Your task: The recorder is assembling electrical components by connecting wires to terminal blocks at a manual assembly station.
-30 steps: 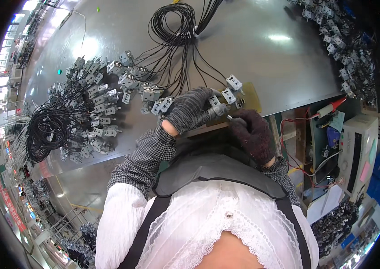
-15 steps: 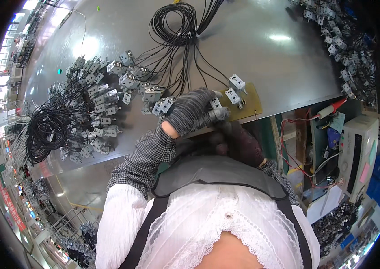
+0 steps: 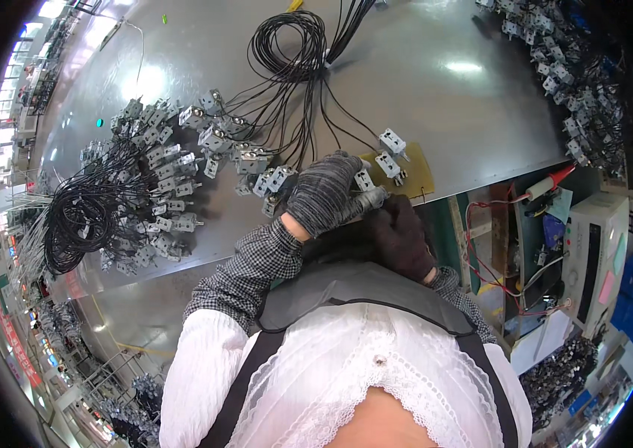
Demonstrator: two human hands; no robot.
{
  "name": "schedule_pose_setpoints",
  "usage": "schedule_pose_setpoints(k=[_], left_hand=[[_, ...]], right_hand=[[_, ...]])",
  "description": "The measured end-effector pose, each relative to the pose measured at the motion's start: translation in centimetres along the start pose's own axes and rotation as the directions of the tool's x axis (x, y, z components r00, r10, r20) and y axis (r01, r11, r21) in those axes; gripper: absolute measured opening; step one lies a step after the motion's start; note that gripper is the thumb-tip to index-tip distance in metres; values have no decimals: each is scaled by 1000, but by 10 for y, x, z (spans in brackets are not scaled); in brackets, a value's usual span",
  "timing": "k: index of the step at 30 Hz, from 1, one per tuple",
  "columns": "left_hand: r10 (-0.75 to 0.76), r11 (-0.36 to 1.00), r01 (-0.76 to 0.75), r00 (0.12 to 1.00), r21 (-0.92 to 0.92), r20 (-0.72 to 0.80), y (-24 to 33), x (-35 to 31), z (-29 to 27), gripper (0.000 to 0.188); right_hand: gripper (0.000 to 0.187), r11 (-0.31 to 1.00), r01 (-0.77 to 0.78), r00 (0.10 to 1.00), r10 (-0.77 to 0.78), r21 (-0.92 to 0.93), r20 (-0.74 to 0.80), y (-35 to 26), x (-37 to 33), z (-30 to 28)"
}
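My left hand (image 3: 326,196), in a grey striped knit glove, is closed on a small grey metal block (image 3: 363,180) at the table's near edge. The thumb and fingers pinch it beside a yellowish board (image 3: 419,163). Two similar blocks (image 3: 392,140) on thin black cables lie on that board. Just below the left thumb is my right hand (image 3: 404,237), in a dark maroon glove. Its fingers look curled by the table edge, and what they hold, if anything, is hidden. More cabled metal blocks (image 3: 253,159) lie to the left of my left hand.
A coil of black cable (image 3: 287,45) rests on the grey metal table (image 3: 473,112). Large heaps of cabled blocks (image 3: 171,179) lie at the left and far right (image 3: 555,71). Beyond the right edge stand a boxy instrument (image 3: 593,254) and a red-tipped probe (image 3: 552,181) with red wire.
My left hand has shifted slightly right with the block. My right hand, blurred before, has come up closer under the left thumb and shows more clearly.
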State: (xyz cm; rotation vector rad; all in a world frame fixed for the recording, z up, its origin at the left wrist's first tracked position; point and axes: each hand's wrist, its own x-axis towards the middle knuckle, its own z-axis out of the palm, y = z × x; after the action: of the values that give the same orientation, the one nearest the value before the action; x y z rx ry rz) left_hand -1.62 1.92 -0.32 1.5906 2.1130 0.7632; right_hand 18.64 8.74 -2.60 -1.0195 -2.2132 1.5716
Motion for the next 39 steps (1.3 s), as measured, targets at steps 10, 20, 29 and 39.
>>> schedule_pose_setpoints(k=[10,20,29,39], left_hand=[[-125,992,127,989,-25,76,6,4,1,55],[137,835,-235,965,498,225,7,-22,-66,87],[265,879,-255,964,402,30,-19,-29,-26,55],[-184,980,169,969,103,165,2,14,-22,47]], right_hand=[[35,875,-145,987,91,462,136,-11,2,-15],[40,202,-497,868,135,844,479,0,1,-18],[29,768,-50,979,-89,639,184,-8,42,-15],[23,991,3,1000,-7,135,29,-29,47,-39]])
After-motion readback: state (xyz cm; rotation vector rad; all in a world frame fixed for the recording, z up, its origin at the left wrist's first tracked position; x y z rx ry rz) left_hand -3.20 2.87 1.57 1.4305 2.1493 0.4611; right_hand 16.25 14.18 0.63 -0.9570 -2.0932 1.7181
